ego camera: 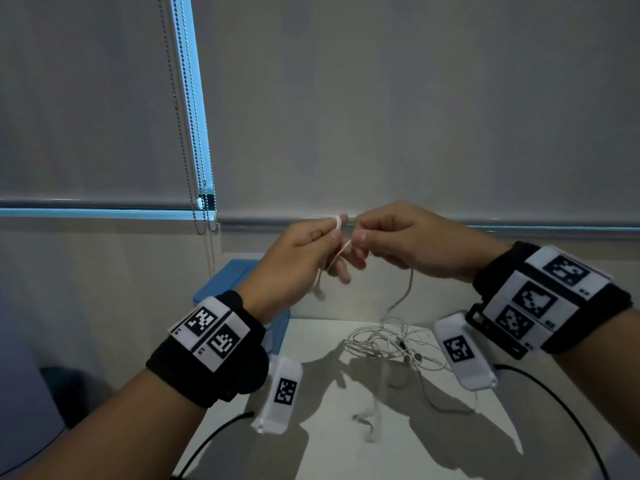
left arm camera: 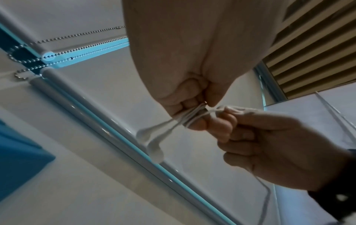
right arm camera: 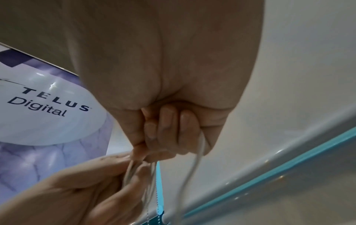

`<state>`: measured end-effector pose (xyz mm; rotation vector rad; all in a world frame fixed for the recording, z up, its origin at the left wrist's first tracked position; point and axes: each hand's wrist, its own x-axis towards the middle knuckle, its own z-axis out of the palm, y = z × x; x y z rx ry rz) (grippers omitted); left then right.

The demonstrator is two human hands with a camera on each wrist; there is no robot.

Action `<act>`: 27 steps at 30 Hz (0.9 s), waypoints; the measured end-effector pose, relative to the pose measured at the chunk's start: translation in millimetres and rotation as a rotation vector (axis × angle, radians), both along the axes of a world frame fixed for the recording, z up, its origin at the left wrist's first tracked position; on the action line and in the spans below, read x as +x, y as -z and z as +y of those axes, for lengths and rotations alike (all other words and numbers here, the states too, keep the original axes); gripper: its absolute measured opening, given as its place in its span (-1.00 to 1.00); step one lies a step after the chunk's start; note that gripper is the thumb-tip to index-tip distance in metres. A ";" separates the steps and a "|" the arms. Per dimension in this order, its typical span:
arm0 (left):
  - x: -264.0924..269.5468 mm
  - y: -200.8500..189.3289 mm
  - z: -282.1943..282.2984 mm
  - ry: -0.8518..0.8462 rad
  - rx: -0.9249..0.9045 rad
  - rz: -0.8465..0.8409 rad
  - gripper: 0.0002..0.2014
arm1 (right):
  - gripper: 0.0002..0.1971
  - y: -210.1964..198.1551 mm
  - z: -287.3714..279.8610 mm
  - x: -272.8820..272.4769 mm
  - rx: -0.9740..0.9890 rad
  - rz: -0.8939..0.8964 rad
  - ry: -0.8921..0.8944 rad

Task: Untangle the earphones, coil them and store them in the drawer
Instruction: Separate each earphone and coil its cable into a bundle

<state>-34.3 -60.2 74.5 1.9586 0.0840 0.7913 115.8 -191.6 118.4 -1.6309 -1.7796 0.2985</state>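
I hold my left hand (ego camera: 298,252) pinching cable turns and my right hand (ego camera: 398,240) pinching the strand beside it, above the earphones (ego camera: 388,344) tangled on the table (ego camera: 346,427).

Grey roller blinds (ego camera: 381,98) are hanging down at the far side, bead chains (ego camera: 188,133) dangling at the left. White worktop (ego camera: 346,427) is sitting near, and a purple banner (right arm camera: 48,106) is reading "TELUS Digital".
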 end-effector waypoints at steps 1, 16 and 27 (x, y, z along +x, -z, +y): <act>-0.7 -1.0 -1.2 0.016 0.019 0.019 -0.69 | -0.69 -3.0 1.3 3.7 0.044 -0.016 0.038; -5.7 -12.2 -2.4 0.194 -0.375 -0.155 -0.66 | -0.67 43.9 10.6 2.6 -0.046 0.085 -0.001; -5.3 -13.9 -1.2 0.092 -0.394 -0.214 -0.67 | -0.65 40.7 19.7 -14.3 -0.020 -0.031 0.051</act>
